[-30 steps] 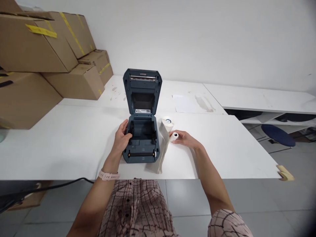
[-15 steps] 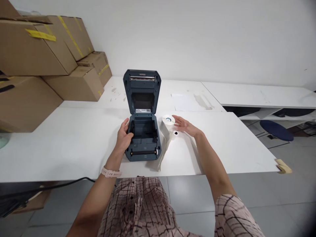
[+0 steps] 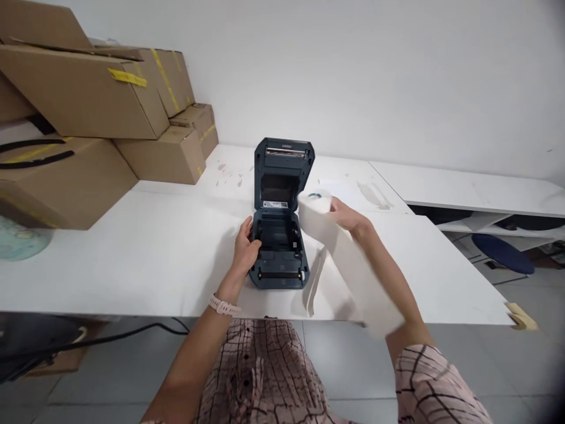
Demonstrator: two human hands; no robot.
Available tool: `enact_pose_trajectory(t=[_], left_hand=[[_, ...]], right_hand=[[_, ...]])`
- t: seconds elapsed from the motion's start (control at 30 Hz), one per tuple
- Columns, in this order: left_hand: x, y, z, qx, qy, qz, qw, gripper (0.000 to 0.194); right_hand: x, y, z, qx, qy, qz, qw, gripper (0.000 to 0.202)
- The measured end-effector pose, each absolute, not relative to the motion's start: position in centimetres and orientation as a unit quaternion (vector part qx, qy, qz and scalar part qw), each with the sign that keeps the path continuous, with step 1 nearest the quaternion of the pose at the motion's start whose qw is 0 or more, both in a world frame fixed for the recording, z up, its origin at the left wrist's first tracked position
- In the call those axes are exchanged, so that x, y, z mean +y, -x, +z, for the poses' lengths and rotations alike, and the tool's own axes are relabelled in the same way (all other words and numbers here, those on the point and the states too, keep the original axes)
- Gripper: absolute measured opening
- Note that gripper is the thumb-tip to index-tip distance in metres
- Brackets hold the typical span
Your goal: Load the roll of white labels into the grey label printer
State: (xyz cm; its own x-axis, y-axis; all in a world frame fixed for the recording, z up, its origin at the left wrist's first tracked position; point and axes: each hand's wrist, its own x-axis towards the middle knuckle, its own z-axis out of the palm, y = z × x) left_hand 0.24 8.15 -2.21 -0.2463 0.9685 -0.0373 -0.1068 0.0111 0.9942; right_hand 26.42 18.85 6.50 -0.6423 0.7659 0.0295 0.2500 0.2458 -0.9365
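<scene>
A dark blue-grey label printer [image 3: 279,266] stands on the white table with its lid [image 3: 282,171] raised and its inside bay bare. My left hand [image 3: 247,244] grips the printer's left side wall, the thumb over the rim. My right hand [image 3: 348,218] holds a white label roll [image 3: 312,215] just off the printer's right side, above the table. From this roll a long loose strip of paper [image 3: 366,282] hangs down toward the table's front edge, blurred by motion. Another strip of paper [image 3: 314,282] stands folded on the table beside the printer.
Cardboard boxes [image 3: 101,100] with yellow tape are stacked at the back left. A pale green object [image 3: 20,238] sits at the left edge. A yellowish block [image 3: 521,316] covers the table's front right corner. To the right is a blue stool [image 3: 501,253]. A black cable [image 3: 132,331] runs below the table.
My right hand has closed on the label roll and lifted it off the table, drawing out its paper strip. My left hand stays on the printer. The whole view has shifted.
</scene>
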Motion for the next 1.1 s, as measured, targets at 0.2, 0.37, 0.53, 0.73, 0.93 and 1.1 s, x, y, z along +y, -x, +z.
enact_pose_trajectory(t=[0.2, 0.37, 0.53, 0.73, 0.93, 1.1], left_hand=[[8.3, -0.3, -2.3, 0.533, -0.379, 0.587, 0.477, 0.095], [8.1, -0.2, -2.5, 0.531, -0.395, 0.580, 0.475, 0.094], [8.2, -0.2, -3.0, 0.528, -0.405, 0.585, 0.464, 0.094], [8.0, -0.2, -2.7, 0.515, -0.410, 0.596, 0.459, 0.086], [7.4, -0.4, -2.1, 0.525, -0.415, 0.593, 0.449, 0.081], [7.6, -0.4, -2.1, 0.523, -0.416, 0.595, 0.447, 0.080]], right_hand=[[17.2, -17.5, 10.2, -0.917, 0.332, 0.216, -0.044, 0.062], [17.5, -14.6, 7.5, -0.921, 0.347, 0.135, -0.111, 0.058], [16.9, -15.4, 5.8, -0.917, 0.360, 0.132, -0.108, 0.067], [7.9, -19.3, 3.7, -0.939, 0.318, 0.094, 0.089, 0.062], [0.8, -19.7, -0.1, -0.924, 0.352, 0.097, 0.113, 0.083], [1.1, -19.2, -0.7, -0.920, 0.366, 0.090, 0.104, 0.085]])
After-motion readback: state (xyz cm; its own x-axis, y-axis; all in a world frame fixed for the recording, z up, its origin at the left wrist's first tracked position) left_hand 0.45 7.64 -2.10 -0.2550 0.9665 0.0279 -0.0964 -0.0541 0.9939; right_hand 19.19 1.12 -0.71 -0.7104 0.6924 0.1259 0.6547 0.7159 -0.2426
